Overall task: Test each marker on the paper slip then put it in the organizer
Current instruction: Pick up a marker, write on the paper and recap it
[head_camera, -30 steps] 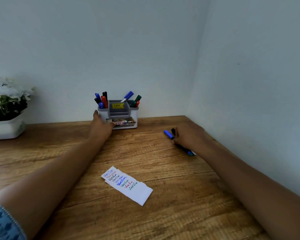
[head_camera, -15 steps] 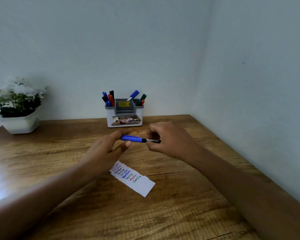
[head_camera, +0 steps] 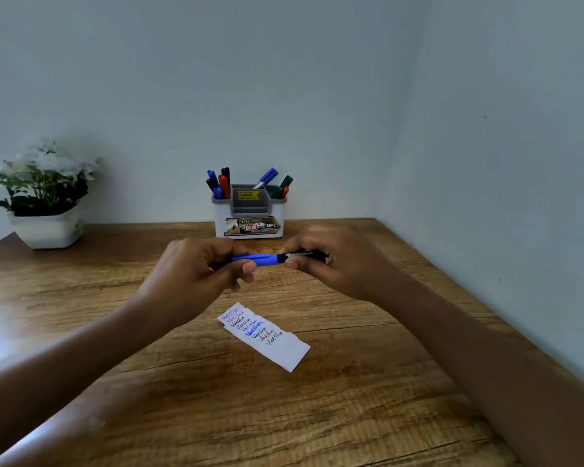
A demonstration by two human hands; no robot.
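Observation:
A marker (head_camera: 277, 258) with a blue cap and black barrel lies level in the air between both hands, above the wooden desk. My left hand (head_camera: 196, 274) pinches the blue cap end. My right hand (head_camera: 331, 261) grips the black barrel. The cap is on the marker. Below the hands lies a white paper slip (head_camera: 267, 335) with several coloured handwritten lines. At the back against the wall stands a white and grey organizer (head_camera: 250, 214) holding several blue, red, black and green markers.
A white pot with white flowers (head_camera: 44, 197) stands at the back left of the desk (head_camera: 284, 416). Walls close the desk at the back and along the right side.
My left hand left the organizer and my right hand lifted the blue marker off the desk at the right. Both hands now hold it in the middle, slightly closer together than half a second ago.

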